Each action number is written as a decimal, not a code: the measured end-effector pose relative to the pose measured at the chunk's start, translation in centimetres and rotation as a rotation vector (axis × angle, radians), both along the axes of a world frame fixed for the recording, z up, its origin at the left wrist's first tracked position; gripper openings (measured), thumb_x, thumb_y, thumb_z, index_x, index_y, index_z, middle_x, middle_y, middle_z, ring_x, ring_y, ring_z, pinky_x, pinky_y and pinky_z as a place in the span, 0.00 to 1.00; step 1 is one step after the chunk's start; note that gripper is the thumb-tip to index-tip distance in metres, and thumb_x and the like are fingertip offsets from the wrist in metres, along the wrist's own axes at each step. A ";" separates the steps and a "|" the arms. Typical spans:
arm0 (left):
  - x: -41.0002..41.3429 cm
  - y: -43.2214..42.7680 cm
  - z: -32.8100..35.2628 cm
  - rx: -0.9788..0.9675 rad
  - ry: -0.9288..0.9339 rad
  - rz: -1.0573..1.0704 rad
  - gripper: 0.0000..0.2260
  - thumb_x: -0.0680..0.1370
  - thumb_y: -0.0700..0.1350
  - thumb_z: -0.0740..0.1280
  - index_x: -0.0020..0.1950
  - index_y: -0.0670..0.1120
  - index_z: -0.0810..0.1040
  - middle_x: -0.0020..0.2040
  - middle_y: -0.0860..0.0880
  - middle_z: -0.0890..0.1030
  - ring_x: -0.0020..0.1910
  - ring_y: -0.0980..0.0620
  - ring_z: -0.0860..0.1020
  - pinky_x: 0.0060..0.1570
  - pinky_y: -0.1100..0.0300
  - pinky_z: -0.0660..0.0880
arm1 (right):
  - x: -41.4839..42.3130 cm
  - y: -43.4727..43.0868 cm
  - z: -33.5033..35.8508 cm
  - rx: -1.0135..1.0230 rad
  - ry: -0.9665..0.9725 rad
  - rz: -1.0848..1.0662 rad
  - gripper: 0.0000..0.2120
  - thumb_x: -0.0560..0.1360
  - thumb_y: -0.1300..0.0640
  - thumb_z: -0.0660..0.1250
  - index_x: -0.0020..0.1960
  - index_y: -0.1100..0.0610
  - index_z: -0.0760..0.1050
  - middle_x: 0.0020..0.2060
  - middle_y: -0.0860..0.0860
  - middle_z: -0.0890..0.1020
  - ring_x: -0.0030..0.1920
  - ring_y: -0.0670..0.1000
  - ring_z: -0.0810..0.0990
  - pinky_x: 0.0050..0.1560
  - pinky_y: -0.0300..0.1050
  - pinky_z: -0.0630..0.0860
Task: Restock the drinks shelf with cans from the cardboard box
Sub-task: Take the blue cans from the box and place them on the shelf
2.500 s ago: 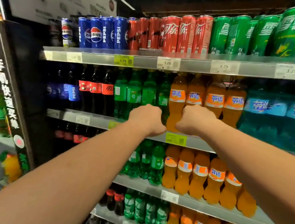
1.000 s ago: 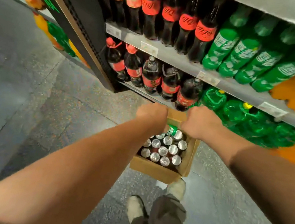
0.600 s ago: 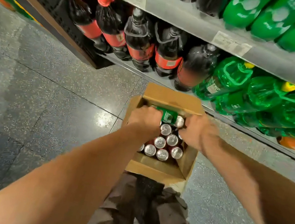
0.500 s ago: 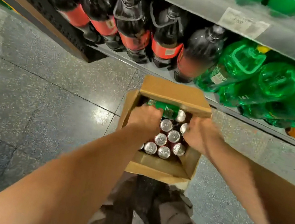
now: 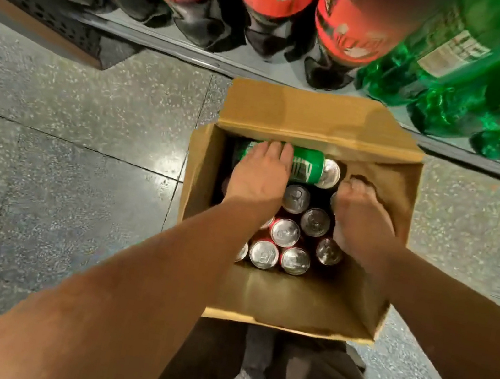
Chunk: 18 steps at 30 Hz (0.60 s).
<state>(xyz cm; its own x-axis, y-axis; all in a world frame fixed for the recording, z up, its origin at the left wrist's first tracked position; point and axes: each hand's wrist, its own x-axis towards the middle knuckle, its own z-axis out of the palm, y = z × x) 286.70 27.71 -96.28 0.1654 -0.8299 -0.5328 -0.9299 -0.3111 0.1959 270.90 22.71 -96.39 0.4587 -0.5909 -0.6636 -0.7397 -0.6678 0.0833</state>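
Grey speckled floor (image 5: 70, 126) fills the view, with the bottom shelf (image 5: 181, 55) of dark cola bottles (image 5: 273, 1) and green bottles (image 5: 489, 97) above. An open cardboard box (image 5: 290, 298) sits on the floor just before it, holding upright cans (image 5: 284, 232). A green can (image 5: 307, 165) lies sideways on top at the far end. My left hand (image 5: 257, 177) lies over it; whether it grips, I cannot tell. My right hand (image 5: 360, 221) curls downward at the box's right wall, its hold hidden.
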 end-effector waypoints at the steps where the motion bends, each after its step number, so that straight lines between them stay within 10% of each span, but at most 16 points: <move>1: 0.0 0.0 -0.7 0.008 -0.018 -0.012 0.26 0.82 0.43 0.57 0.77 0.41 0.52 0.73 0.42 0.63 0.73 0.43 0.60 0.72 0.53 0.55 | 0.0 -0.2 -0.7 -0.032 0.026 0.024 0.25 0.72 0.63 0.63 0.67 0.67 0.64 0.62 0.62 0.71 0.61 0.58 0.72 0.64 0.47 0.71; 18: 0.2 1.2 -4.6 0.106 0.077 0.085 0.35 0.72 0.52 0.71 0.72 0.45 0.57 0.64 0.44 0.71 0.63 0.44 0.70 0.56 0.53 0.70 | 0.8 -1.1 -6.0 -0.132 0.250 0.161 0.13 0.78 0.56 0.57 0.59 0.58 0.73 0.55 0.54 0.79 0.57 0.54 0.74 0.53 0.45 0.69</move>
